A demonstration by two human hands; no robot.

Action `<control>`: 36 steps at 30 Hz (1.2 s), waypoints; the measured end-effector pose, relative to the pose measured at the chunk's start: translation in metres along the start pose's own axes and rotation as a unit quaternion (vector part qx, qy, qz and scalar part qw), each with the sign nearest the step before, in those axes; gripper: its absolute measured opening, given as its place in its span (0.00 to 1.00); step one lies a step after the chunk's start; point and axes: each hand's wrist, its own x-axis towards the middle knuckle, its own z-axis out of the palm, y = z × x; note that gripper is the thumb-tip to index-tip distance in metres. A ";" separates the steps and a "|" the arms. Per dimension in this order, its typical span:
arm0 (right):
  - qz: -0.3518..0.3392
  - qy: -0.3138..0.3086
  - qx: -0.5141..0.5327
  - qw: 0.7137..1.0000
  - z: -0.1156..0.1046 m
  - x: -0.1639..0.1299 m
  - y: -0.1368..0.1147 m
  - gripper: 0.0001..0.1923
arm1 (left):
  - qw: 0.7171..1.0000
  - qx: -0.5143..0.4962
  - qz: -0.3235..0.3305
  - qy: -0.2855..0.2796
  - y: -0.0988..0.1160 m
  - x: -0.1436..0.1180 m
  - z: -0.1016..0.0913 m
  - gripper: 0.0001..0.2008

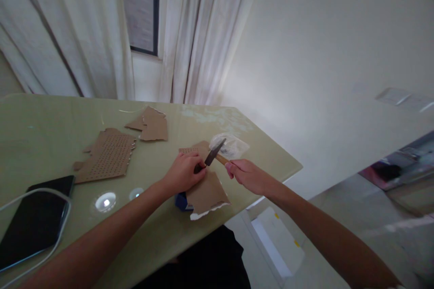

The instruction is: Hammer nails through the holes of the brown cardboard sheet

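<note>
My right hand [244,174] is closed round the wooden handle of a hammer [214,152]. The hammer's dark head hangs just beside the fingertips of my left hand [185,172]. That left hand rests on a torn piece of brown cardboard [208,196], its fingers pinched together. Something small and dark shows at those fingertips, too unclear to name. Below the cardboard's left side a blue object [183,202] sticks out, mostly covered. Rows of small holes mark the cardboard's far end, beyond my left hand.
A clear plastic bag [237,145] lies beyond the hammer. Perforated cardboard [110,156] and torn cardboard pieces [154,126] lie to the left on the glossy table [152,235]. A black tablet [37,221] with a white cable [68,216] is at the near left.
</note>
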 end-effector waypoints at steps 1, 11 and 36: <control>-0.001 -0.002 -0.003 1.000 0.001 0.001 0.000 0.28 | 1.000 0.002 -0.001 0.002 0.000 0.000 0.000 0.05; -0.018 0.014 -0.007 1.000 0.002 -0.005 -0.005 0.26 | 1.000 -0.010 0.005 0.009 -0.002 -0.001 0.002 0.05; 0.008 0.002 -0.032 0.999 0.024 0.001 -0.002 0.25 | 0.996 0.073 0.035 0.021 0.001 -0.008 0.001 0.27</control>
